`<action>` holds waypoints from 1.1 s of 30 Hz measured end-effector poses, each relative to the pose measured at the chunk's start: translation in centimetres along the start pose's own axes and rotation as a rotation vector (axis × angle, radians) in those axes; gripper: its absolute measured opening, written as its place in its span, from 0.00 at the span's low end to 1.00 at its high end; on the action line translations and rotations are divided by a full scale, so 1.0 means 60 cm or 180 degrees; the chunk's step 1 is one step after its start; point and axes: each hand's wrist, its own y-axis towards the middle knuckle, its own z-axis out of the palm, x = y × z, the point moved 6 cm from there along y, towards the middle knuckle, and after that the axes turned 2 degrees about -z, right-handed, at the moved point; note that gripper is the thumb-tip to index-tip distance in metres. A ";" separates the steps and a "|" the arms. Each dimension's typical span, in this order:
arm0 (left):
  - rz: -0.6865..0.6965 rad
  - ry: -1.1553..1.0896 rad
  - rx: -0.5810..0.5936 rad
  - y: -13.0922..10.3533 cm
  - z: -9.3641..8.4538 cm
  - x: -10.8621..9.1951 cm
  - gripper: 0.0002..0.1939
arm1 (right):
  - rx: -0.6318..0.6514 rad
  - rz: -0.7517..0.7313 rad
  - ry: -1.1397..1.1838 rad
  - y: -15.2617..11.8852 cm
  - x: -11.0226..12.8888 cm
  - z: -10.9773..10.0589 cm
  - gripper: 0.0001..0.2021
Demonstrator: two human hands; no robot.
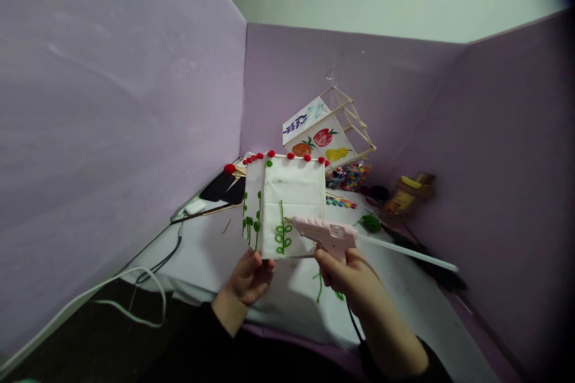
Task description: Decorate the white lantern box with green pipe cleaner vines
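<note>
My left hand [252,277] grips the lower edge of a white box-shaped paper or fabric craft [299,182]. Red pom-poms [290,156] line its top edge, and a green one [269,163] sits near the upper corner. Green stems with leaf loops [283,233] decorate its front and left faces. In my right hand [344,269] is a pink glue gun [330,235] with a white glue stick [408,253] jutting from its back. The gun's nozzle points left, close to the green stem on the front face; whether it touches is unclear.
Behind the craft, a tilted wooden-stick frame with fruit paintings [324,136] rests near bagged pom-poms [354,176]. Black phones or cases [218,187] lie left on the white table [202,257]. A green leafy piece [371,223] lies right. White cable [155,299] hangs at lower left. Purple partitions [278,72] enclose the table.
</note>
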 end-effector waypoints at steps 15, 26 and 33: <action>0.0037 -0.0057 0.0080 0.000 0.005 -0.001 0.02 | -0.0108 0.0094 0.0020 -0.002 -0.006 -0.004 0.18; 0.0025 -0.0010 -0.0022 0.000 0.002 0.000 0.05 | -0.0023 0.0083 0.0049 -0.002 -0.009 -0.001 0.18; 0.0054 0.0007 -0.0060 0.000 0.001 -0.002 0.03 | 0.0031 -0.0038 -0.0126 -0.004 -0.006 -0.003 0.18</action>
